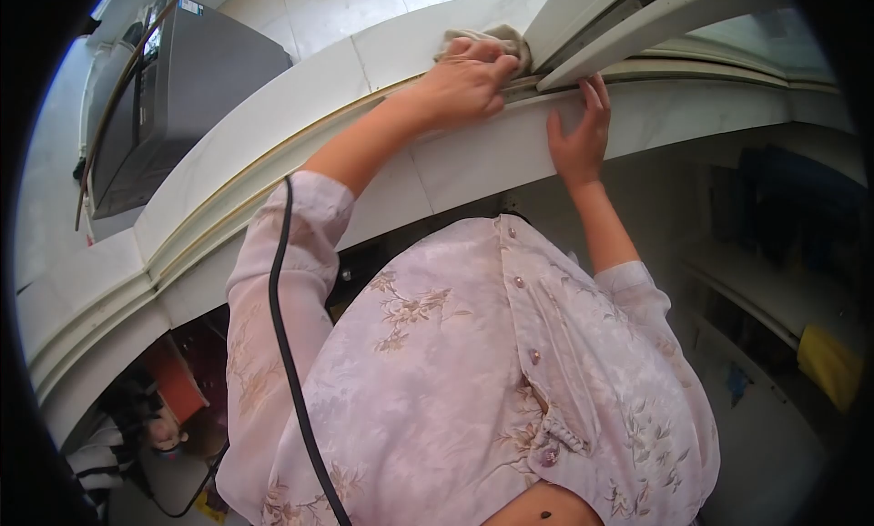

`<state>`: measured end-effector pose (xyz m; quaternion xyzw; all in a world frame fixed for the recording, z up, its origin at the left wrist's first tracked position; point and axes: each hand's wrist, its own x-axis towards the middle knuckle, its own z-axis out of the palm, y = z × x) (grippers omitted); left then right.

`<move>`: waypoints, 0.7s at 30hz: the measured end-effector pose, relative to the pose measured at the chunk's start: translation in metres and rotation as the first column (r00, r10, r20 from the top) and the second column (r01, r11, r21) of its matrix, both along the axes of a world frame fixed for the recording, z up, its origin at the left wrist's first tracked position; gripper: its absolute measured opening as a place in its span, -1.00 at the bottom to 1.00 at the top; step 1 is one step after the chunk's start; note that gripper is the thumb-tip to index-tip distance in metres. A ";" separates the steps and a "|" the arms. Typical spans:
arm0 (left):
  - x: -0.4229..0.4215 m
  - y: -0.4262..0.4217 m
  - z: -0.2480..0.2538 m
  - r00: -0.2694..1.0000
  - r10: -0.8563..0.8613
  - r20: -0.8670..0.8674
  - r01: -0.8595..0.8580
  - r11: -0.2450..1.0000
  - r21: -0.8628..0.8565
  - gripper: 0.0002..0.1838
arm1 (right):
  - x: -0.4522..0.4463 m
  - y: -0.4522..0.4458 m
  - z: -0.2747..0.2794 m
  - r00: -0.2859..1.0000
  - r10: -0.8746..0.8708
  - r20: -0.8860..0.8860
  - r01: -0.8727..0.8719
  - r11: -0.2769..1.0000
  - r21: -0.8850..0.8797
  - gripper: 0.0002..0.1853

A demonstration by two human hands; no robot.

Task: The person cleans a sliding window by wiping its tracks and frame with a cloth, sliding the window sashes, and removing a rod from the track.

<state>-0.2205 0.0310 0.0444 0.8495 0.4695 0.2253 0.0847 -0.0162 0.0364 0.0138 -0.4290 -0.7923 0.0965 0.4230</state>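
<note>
My left hand [466, 82] is closed on a crumpled beige cloth [496, 42], pressing it down at the window track [655, 69] beside the sliding window's white frame [628, 35]. Part of the cloth is hidden under the fingers. To its right, my right hand [580, 130] has its fingers stretched out and thumb apart, with nothing in it. Its fingertips rest at the track's edge, just below the frame's lower corner. The white tiled sill [437, 166] runs beneath both hands.
A grey boxy appliance [214, 94] stands beyond the sill at upper left, with a thin brown stick [127, 107] before it. A black cable [284, 317] hangs over my left sleeve. Low at right are a shelf [742, 289] and a yellow cloth-like item [830, 362].
</note>
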 end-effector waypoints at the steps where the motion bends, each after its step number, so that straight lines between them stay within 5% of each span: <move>1: 0.006 0.006 -0.001 1.000 0.001 0.002 -0.001 1.000 0.001 -0.57 | 0.001 0.000 -0.001 1.000 -0.002 0.007 0.002 1.000 0.009 -0.45; 3: 0.016 0.016 0.004 0.994 -0.028 -0.109 0.019 0.997 -0.080 -0.53 | 0.001 0.002 -0.003 1.000 -0.015 0.019 0.015 1.000 0.020 -0.45; 4: 0.016 0.018 -0.004 1.000 0.010 -0.027 -0.010 0.999 0.032 -0.55 | 0.001 0.003 -0.003 1.000 -0.005 -0.007 0.005 1.000 0.019 -0.45; 7: 0.018 0.021 0.001 0.997 0.038 -0.070 -0.043 0.997 -0.071 -0.61 | -0.001 -0.001 -0.007 1.000 -0.009 0.026 0.008 0.999 0.038 -0.44; 11: 0.007 0.013 -0.005 0.993 0.066 0.099 -0.081 0.984 0.159 -0.79 | 0.007 0.005 -0.014 0.999 -0.026 0.045 0.022 0.996 0.083 -0.42; 13: -0.007 0.005 0.005 0.981 0.152 0.124 -0.153 0.988 0.001 -0.85 | 0.003 -0.001 -0.002 0.999 -0.034 0.027 0.033 0.999 0.022 -0.38; 15: 0.000 0.000 0.020 0.975 0.177 0.132 -0.181 0.983 0.020 -0.74 | 0.000 -0.009 0.009 0.997 -0.072 0.038 0.072 0.997 0.004 -0.37; 17: 0.015 0.006 0.013 0.897 0.178 0.404 -0.188 0.982 -0.016 -0.59 | -0.002 -0.010 0.006 0.999 -0.040 0.014 0.041 0.999 -0.007 -0.38; 18: 0.020 0.012 0.014 0.876 0.137 0.463 -0.062 0.983 -0.174 -0.46 | -0.001 -0.008 0.005 0.998 -0.061 0.013 0.061 0.998 0.018 -0.38; 19: 0.027 0.012 0.012 0.877 0.109 0.468 -0.042 0.987 -0.153 -0.46 | 0.000 -0.008 0.005 0.999 -0.049 0.022 0.049 0.999 0.001 -0.38; 21: 0.037 0.013 0.009 0.689 0.130 0.713 0.086 0.962 -0.258 -0.41 | 0.001 -0.010 0.007 0.998 -0.050 0.030 0.050 0.999 -0.007 -0.38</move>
